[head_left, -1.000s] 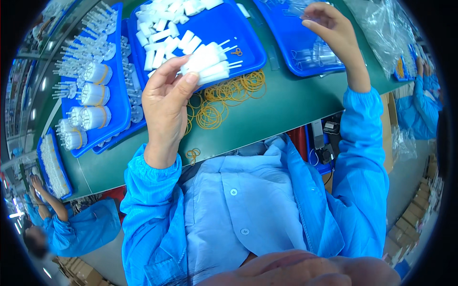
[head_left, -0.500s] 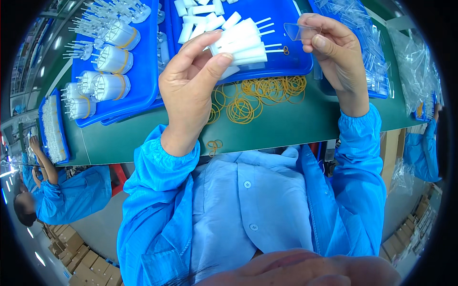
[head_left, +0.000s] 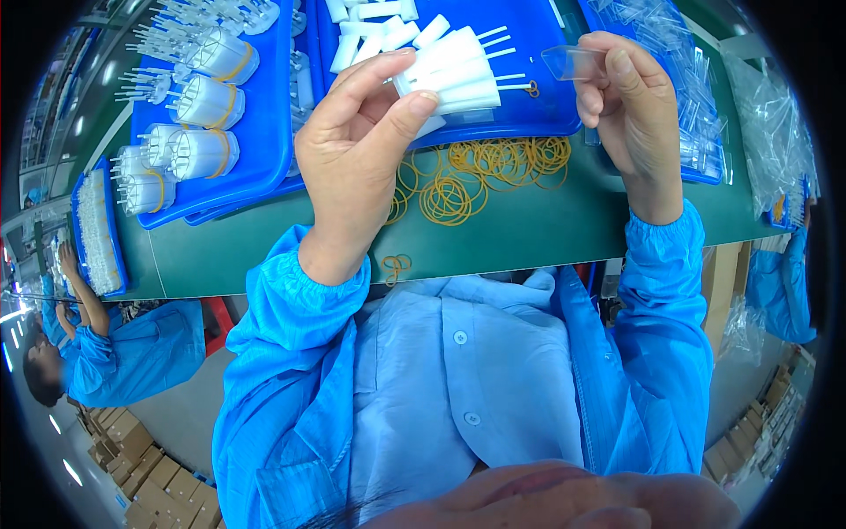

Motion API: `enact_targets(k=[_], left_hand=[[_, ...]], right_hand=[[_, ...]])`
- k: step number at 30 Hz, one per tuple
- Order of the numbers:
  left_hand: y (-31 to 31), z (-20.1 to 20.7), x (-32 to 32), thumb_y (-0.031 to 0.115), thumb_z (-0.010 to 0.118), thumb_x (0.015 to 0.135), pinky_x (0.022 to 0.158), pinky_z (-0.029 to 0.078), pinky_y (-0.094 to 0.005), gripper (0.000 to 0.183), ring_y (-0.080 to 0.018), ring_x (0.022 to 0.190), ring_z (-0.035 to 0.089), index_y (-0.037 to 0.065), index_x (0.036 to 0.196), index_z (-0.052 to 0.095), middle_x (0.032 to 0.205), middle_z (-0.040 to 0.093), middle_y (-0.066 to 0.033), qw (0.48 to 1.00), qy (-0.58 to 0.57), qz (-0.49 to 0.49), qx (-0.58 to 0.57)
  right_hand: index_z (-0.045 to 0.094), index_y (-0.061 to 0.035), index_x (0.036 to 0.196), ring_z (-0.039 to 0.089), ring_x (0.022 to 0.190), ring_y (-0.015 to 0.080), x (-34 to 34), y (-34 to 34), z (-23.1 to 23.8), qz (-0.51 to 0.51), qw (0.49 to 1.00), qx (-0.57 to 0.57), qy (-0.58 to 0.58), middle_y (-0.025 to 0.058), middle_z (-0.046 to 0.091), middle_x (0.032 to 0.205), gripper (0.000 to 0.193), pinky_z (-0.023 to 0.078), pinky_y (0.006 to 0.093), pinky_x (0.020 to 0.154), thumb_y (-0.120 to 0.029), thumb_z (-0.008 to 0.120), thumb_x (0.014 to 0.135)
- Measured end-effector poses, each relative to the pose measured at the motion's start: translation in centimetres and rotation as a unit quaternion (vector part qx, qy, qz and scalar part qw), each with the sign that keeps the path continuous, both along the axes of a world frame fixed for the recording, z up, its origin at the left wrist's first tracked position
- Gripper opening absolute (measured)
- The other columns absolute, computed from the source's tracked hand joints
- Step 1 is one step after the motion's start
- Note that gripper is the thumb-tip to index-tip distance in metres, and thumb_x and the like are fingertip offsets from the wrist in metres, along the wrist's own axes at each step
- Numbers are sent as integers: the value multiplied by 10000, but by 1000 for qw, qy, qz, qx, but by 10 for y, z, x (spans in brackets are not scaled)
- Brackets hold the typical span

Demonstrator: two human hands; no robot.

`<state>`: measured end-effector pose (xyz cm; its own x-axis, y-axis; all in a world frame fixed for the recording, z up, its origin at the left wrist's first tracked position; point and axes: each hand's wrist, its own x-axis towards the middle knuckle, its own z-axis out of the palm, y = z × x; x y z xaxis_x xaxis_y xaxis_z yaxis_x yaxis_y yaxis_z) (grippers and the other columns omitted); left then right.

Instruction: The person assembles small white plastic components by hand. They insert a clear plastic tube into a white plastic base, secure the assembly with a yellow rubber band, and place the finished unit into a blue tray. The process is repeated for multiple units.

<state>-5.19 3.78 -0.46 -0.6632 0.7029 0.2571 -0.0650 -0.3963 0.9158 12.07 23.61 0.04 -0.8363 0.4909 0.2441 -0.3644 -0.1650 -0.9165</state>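
My left hand (head_left: 361,141) is closed round a bundle of white plastic tubes (head_left: 463,75), with thin white sticks poking out of their right ends. A clear curved plastic piece (head_left: 568,64) is pinched between the thumb and fingers of my right hand (head_left: 630,97), a little to the right of the bundle and apart from it. Both hands are held above the near edge of a blue tray (head_left: 538,110). Inside that tray, beyond my left hand, lie loose white tubes (head_left: 379,35). A small brown rubber band (head_left: 533,88) shows by the stick tips.
Yellow rubber bands (head_left: 493,172) lie on the green table (head_left: 520,229). At left, another blue tray (head_left: 273,167) holds banded tube bundles (head_left: 211,106). Clear plastic parts (head_left: 661,53) fill a tray at right, beside a plastic bag (head_left: 767,115). A co-worker (head_left: 132,353) sits far left.
My right hand has moved slightly right with the clear piece, turning it so its flat face shows more. The bundle in my left hand has shifted slightly right.
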Motion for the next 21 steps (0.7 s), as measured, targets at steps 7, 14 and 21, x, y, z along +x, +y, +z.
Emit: enact_targets(k=[7,14,21], left_hand=[[-1,-5,-3,-26,707,817,747,503,-222,320,-99,889,590,-40,1127,632,1059,597,-58,1000,25,-2,-9],[0,-3,-1,-32,704,816,823,534,-264,318,-167,971,617,-40,1125,628,1162,564,-102,999,39,-20,28],[1,-7,-1,-33,702,816,876,538,-296,298,-195,1020,607,-13,1106,636,1183,539,-112,996,81,-13,26]], right_hand=[[567,28,1227,476,671,79,-4,-8,6,-35,999,6,-24,53,577,874,324,457,214,549,-152,549,959],[587,44,1205,492,666,85,-4,-15,5,-79,992,89,-37,51,578,861,327,459,227,542,-159,572,949],[632,40,1138,541,623,96,-9,-27,14,-69,991,108,-44,54,590,748,277,468,224,545,-133,606,924]])
